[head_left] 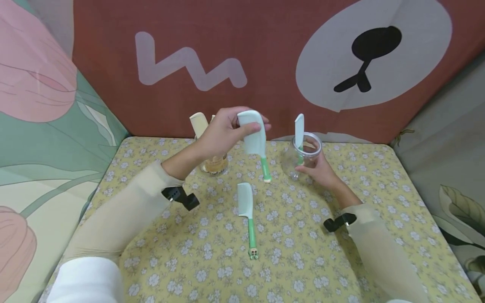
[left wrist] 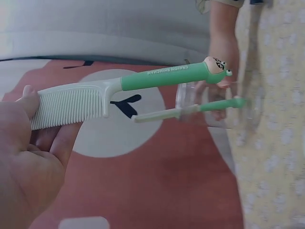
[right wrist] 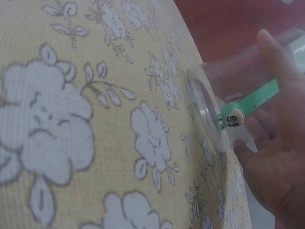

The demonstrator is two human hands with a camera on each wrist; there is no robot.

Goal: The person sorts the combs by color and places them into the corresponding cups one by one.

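My left hand (head_left: 228, 128) pinches a white comb (head_left: 254, 141) by its toothed head, with the green handle pointing down above the table. In the left wrist view that comb's handle (left wrist: 164, 78) ends in a small cartoon figure. My right hand (head_left: 320, 170) grips a clear jar (head_left: 291, 162) from its right side. Inside the jar another white comb (head_left: 299, 126) stands handle down, its head above the rim. A third green-handled comb (head_left: 245, 201) lies on the table between the hands, its handle toward me.
Behind my left forearm stands a second jar (head_left: 216, 165) with cream-coloured combs (head_left: 198, 123), partly hidden. The table (head_left: 212, 269) wears a yellow floral cloth. A red printed curtain (head_left: 265, 46) hangs along its back edge.
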